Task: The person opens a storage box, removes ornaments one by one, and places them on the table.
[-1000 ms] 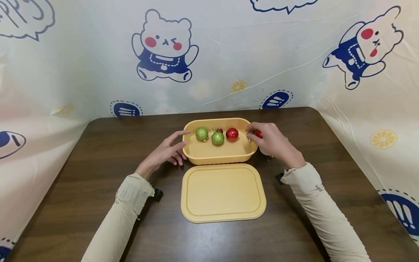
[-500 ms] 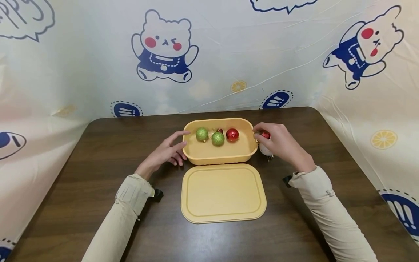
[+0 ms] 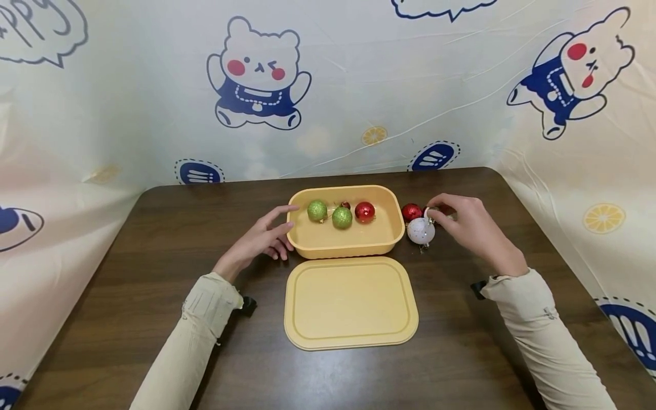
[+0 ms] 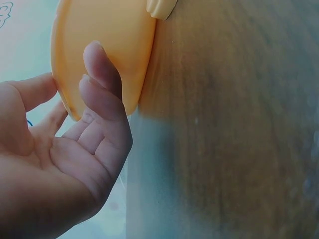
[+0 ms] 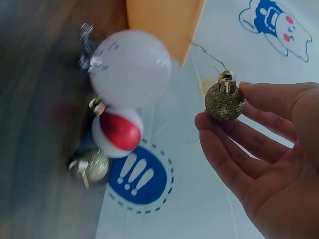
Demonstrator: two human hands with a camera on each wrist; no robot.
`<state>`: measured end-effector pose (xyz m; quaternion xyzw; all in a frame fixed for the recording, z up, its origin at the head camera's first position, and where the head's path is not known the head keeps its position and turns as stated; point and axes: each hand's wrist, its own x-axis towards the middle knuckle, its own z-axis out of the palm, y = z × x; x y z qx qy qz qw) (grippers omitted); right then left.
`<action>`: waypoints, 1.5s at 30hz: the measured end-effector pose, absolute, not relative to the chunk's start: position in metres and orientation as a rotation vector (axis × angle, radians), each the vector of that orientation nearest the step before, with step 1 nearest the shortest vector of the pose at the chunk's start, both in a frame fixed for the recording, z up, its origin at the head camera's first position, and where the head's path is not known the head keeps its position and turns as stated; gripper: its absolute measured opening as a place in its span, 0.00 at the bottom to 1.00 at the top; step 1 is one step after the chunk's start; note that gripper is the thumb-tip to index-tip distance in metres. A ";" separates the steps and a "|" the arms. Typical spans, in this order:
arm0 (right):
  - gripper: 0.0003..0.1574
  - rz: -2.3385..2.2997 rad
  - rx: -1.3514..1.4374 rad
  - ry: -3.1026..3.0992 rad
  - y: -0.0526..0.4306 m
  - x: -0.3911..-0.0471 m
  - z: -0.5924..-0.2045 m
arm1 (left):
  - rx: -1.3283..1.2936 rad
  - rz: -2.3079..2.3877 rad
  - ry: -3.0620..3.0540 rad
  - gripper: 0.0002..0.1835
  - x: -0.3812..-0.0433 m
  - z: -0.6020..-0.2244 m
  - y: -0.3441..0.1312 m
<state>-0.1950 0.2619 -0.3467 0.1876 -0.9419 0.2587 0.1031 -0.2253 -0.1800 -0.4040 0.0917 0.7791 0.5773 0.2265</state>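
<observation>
My right hand (image 3: 468, 225), right of the yellow box (image 3: 353, 250), pinches a small gold glitter Christmas bauble (image 5: 224, 103) between thumb and fingers, with a thin cord looping from its cap. Just below the hand lie a white bauble (image 3: 421, 232) and a red bauble (image 3: 411, 212), both beside the box. A red-and-white bauble (image 5: 118, 132) and another gold one (image 5: 94, 165) show in the right wrist view. My left hand (image 3: 258, 242) touches the box's left end with loosely extended fingers. Inside the box are green baubles (image 3: 341, 217), a red bauble (image 3: 365, 212) and a small dark red one (image 3: 345, 205).
A flat yellow lid (image 3: 351, 302) lies on the brown table (image 3: 215, 353), directly in front of the box. Behind the table hangs a pale printed cloth (image 3: 348, 74) with cartoon bears.
My right hand has moved from over the box's right end to the right, past the rim, carrying the gold bauble. The white and red baubles beside the box came into fuller view. My left hand stayed put.
</observation>
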 end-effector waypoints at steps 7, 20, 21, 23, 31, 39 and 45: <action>0.10 0.736 0.481 -2.829 0.288 -0.201 -0.348 | 0.254 1.590 2.155 0.28 -0.226 -0.405 -0.180; 0.19 0.781 0.460 -3.004 0.306 -0.214 -0.374 | 0.265 1.587 2.166 0.28 -0.226 -0.406 -0.181; 0.19 0.785 0.466 -3.014 0.305 -0.216 -0.376 | 0.269 1.588 2.168 0.28 -0.225 -0.406 -0.181; 0.18 0.794 0.477 -3.031 0.304 -0.217 -0.380 | 0.273 1.591 2.172 0.27 -0.225 -0.405 -0.180; 0.06 0.794 0.480 -3.027 0.304 -0.218 -0.386 | 0.272 1.589 2.174 0.26 -0.226 -0.405 -0.179; 0.08 0.790 0.496 -3.031 0.303 -0.221 -0.390 | 0.269 1.592 2.169 0.27 -0.226 -0.406 -0.180; 0.08 0.784 0.466 -3.039 0.306 -0.220 -0.388 | 0.272 1.593 2.170 0.28 -0.226 -0.407 -0.180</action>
